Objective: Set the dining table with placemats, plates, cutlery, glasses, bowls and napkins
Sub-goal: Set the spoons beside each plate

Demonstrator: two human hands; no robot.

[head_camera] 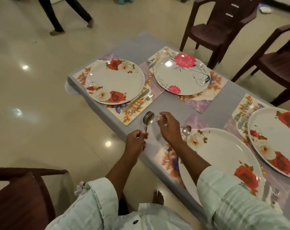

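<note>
My left hand [136,141] is closed around the handles of a small stack of spoons [148,119], bowls up, above the table's near-left edge. My right hand [168,126] hovers just right of them with fingers loosely curled and nothing visible in them. A single spoon [186,130] lies on the nearest placemat [167,161], beside a rose plate [224,156]. A far-left rose plate [115,81] has a knife and fork [138,102] to its right. Further plates sit at the far right [182,74] and the right edge [277,140], each on a floral placemat.
The grey table [172,102] runs diagonally over a glossy tile floor. Dark brown plastic chairs stand at the far side [217,27] and far right [277,63], another at my near left [19,198]. A person's legs [58,17] are at the top left.
</note>
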